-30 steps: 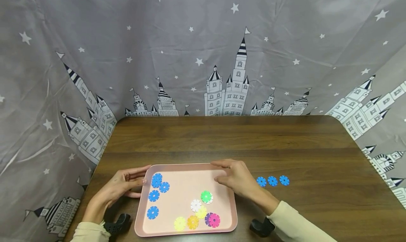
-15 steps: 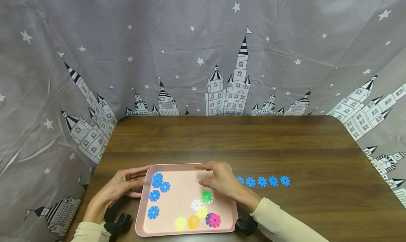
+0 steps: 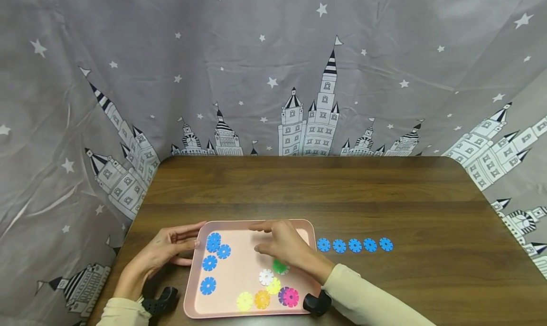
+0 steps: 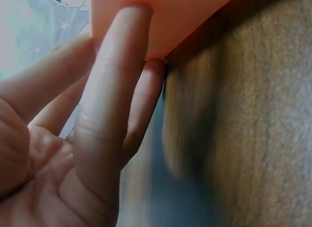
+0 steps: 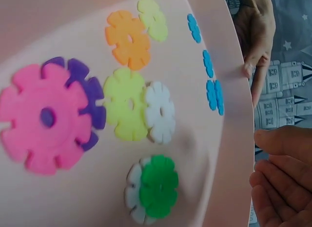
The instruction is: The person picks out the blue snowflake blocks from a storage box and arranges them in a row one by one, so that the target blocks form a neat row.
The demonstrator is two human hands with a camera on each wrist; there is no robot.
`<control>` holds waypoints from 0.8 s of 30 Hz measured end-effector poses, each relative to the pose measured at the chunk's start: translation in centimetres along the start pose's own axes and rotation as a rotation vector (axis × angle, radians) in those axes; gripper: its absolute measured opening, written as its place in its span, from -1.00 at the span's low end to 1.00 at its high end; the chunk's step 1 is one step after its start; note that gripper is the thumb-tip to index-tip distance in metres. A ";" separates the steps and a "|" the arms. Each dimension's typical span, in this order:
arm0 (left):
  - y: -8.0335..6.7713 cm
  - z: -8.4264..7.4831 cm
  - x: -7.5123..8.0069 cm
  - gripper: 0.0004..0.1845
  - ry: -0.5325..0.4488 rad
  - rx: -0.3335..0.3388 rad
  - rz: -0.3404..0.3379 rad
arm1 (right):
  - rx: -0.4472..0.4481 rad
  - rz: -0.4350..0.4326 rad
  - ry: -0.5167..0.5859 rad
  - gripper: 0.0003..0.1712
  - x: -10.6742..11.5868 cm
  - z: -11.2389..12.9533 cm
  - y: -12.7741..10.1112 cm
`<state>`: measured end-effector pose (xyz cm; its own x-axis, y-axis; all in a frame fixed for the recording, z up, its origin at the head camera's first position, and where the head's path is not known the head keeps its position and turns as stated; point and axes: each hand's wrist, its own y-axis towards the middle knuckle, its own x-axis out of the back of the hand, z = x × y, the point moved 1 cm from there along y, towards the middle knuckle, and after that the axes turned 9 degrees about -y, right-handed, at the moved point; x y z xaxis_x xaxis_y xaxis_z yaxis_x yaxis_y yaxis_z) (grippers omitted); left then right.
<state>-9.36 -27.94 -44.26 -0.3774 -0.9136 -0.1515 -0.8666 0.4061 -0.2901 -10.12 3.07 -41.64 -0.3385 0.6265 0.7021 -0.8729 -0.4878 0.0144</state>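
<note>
While the blue discs [image 3: 212, 252] lie clustered along the left side of the pink tray [image 3: 239, 311], the right hand [image 3: 282, 245] hovers over the tray's far middle, so these discs lie to its left and slightly nearer the person; the four or five of them run in a loose line from far to near. The right hand's fingers are relaxed and loosely bent, holding nothing, and point left toward the cluster. The left hand [image 3: 164, 252] is nearer to the discs but is occupied: its straight fingers [image 4: 114, 90] press against the tray's left rim, uncurled. A mixed group of green [image 5: 157, 187], white [image 5: 160, 111], yellow, orange [image 5: 129, 39], pink [image 5: 46, 119] and purple discs lies at the tray's near right, directly below the right forearm. The tray's long axis runs left to right, and it sits at the near left of the wooden table [image 3: 384, 193]. Just to the right of the tray, five blue discs in a row [image 3: 354, 245] lie flat on the table, evenly spaced, left to right. Bare tray floor lies between the right hand and the cluster, and bare table lies right of the row and toward the far edge, where a star-and-castle curtain [image 3: 273, 69] hangs
</note>
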 end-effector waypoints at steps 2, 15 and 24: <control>0.0 0.0 0.0 -0.34 0.004 0.002 -0.003 | 0.014 0.007 0.001 -0.49 -0.4 0.1 0.3; 0.0 0.0 0.0 -0.33 -0.007 -0.003 0.005 | 0.080 0.032 -0.019 -0.54 -2.3 1.1 1.7; 0.0 -0.1 0.0 -0.33 -0.006 0.008 -0.006 | 0.118 0.060 -0.054 -0.51 -3.8 1.9 3.0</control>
<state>-9.35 -27.98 -44.20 -0.3699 -0.9159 -0.1557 -0.8661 0.4006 -0.2989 -10.78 -1.91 -42.93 -0.3667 0.5616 0.7417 -0.8032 -0.5934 0.0521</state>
